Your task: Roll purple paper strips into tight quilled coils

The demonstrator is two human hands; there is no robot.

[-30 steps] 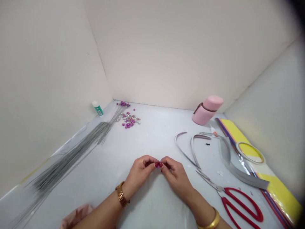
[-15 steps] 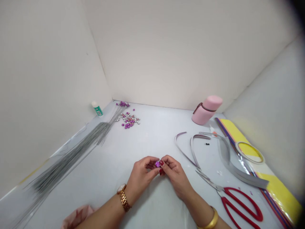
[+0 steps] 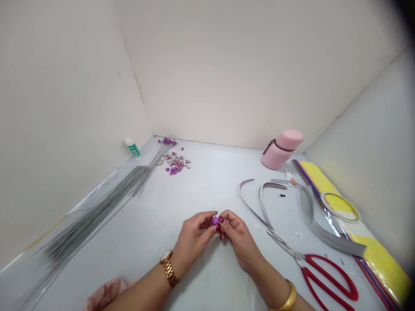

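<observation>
A small purple star-shaped piece (image 3: 215, 220), like a puffy folded paper star, is held up between my two hands over the white table. My right hand (image 3: 238, 235) pinches it from the right, its thumb pressed on the star's edge. My left hand (image 3: 194, 231) curls around the other side, with thumb below, index finger above and the other fingers behind it. Whether every left fingertip touches the star is hard to see. To the right lie red-handled scissors (image 3: 327, 272), their blades partly open. Beyond them are narrow curved paper strips (image 3: 264, 203).
At the back left are a pile of small purple, pink and white stars (image 3: 177, 163), a long bundle of grey wires (image 3: 97, 218) and a glue stick (image 3: 132, 147). A pink bottle (image 3: 280, 149) stands back right. A tape roll (image 3: 339, 207) rests on yellow sheets (image 3: 382, 259), near a grey strip (image 3: 333, 239).
The purple star has risen slightly and turned between my fingers. My right fingertips have shifted a little to the right, and a small gap shows between my two thumbs.
</observation>
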